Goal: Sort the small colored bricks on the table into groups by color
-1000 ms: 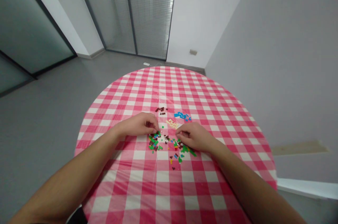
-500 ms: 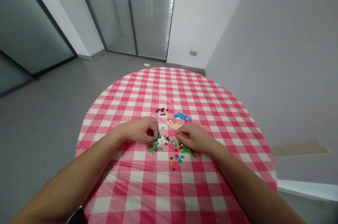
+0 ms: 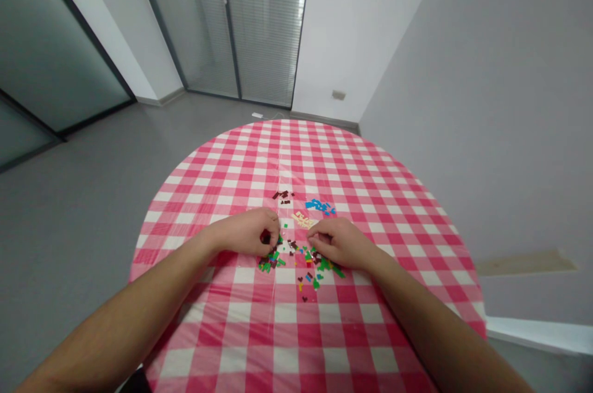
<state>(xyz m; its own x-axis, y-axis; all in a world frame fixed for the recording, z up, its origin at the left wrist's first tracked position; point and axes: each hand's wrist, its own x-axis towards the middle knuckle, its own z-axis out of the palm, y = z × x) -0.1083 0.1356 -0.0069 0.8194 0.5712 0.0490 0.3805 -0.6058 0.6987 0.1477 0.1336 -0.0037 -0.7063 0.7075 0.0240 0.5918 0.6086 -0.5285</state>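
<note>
My left hand (image 3: 254, 231) is closed, fingertips pinched together just over a pile of small green and brown toy bricks (image 3: 269, 264). Whatever sits between those fingertips is hidden. Across from it, my right hand (image 3: 343, 243) rests with curled fingers, thumb and forefinger close together, beside a second mixed pile of green, brown, red and yellow bricks (image 3: 330, 265); I cannot make out anything in its grip. Between the hands lie a few dark brown bricks (image 3: 292, 246). Cream bricks (image 3: 302, 219) sit just beyond the right fingertips.
A round table with a pink-and-white checked cloth (image 3: 287, 158) fills the middle. Farther off are blue bricks (image 3: 319, 206) and dark brown bricks (image 3: 283, 196) in separate groups. Several loose bricks (image 3: 316, 283) lie nearer to me. A wall (image 3: 519, 133) stands to the right.
My left hand has shifted slightly nearer to me, its fingers lower over the green and brown pile. My right hand has stayed almost still.
</note>
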